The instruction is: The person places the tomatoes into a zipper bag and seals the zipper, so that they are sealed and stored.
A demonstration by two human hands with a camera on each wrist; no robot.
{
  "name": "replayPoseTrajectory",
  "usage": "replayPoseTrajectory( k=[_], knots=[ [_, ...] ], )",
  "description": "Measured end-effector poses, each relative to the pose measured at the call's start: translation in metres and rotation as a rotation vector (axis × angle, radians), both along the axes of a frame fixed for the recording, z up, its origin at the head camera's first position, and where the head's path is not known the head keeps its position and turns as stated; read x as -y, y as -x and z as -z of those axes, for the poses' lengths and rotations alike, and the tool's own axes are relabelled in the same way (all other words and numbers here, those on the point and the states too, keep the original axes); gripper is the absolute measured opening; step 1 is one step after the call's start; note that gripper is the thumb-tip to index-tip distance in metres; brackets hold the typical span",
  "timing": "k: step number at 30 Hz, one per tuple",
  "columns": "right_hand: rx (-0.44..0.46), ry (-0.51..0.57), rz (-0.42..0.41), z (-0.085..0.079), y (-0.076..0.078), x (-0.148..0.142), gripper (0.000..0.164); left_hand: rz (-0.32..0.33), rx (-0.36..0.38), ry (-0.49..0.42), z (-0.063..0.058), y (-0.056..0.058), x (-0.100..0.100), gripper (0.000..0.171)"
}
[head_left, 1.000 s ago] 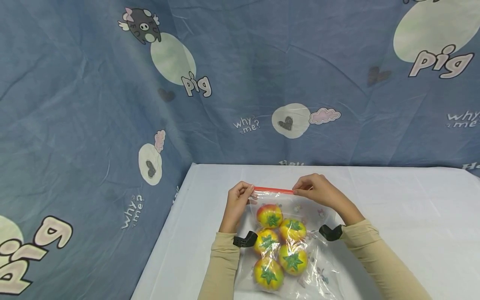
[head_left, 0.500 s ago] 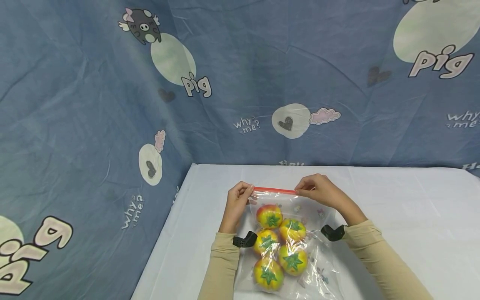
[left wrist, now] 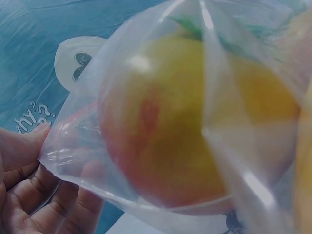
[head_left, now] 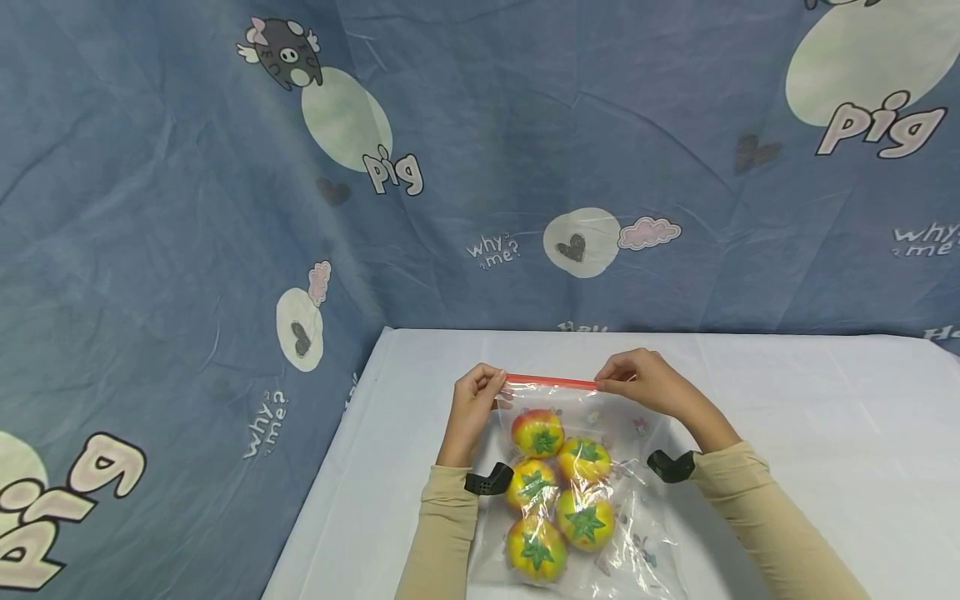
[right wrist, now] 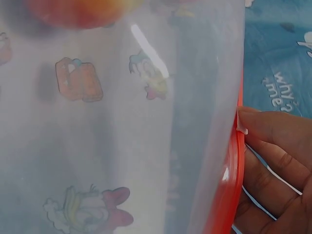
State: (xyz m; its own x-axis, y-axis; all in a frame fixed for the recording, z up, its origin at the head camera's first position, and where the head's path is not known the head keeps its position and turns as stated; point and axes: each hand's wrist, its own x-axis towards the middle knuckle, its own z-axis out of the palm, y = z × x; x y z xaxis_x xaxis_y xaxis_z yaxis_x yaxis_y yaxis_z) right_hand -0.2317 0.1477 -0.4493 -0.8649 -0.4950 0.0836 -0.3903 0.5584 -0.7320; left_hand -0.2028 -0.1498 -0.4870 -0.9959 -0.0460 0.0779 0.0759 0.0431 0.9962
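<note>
A clear zip bag [head_left: 637, 517] with printed cartoon figures and a red zip strip [head_left: 551, 381] along its top lies in front of me. Several yellow-red, tomato-like fruits [head_left: 587, 520] with green star-shaped tops are inside. My left hand [head_left: 472, 412] pinches the bag's top left corner between thumb and fingers. With thumb and forefinger, my right hand [head_left: 647, 385] pinches the red strip further right. A small white piece [right wrist: 242, 124] shows at that thumb tip in the right wrist view. The left wrist view has one fruit [left wrist: 161, 126] close up behind the plastic.
The bag lies on a white-covered table [head_left: 825, 433]. A blue printed cloth [head_left: 480, 150] hangs behind the table and along its left side. Black wrist mounts [head_left: 490, 479] sit at both cuffs, above the bag's sides.
My right hand has slid a little to the right along the red strip, so more red shows between the hands. The left hand and the fruits have stayed almost still.
</note>
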Motion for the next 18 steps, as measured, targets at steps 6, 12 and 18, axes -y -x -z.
replayPoseTrajectory(
  k=[6, 12, 18],
  knots=[
    [0.009, 0.007, 0.001, -0.0006, -0.0011, -0.0021, 0.006, 0.002, 0.001, 0.004, 0.001, 0.0004, 0.0004, 0.025],
    [0.011, 0.006, -0.001, -0.0002, -0.001, -0.0043, 0.007, 0.003, -0.007, 0.009, 0.0018, 0.0007, 0.0009, 0.023],
    [0.016, 0.004, 0.002, 0.0002, -0.0008, -0.0073, 0.006, 0.005, -0.005, 0.004, 0.0002, -0.0003, 0.001, 0.023]
  ],
)
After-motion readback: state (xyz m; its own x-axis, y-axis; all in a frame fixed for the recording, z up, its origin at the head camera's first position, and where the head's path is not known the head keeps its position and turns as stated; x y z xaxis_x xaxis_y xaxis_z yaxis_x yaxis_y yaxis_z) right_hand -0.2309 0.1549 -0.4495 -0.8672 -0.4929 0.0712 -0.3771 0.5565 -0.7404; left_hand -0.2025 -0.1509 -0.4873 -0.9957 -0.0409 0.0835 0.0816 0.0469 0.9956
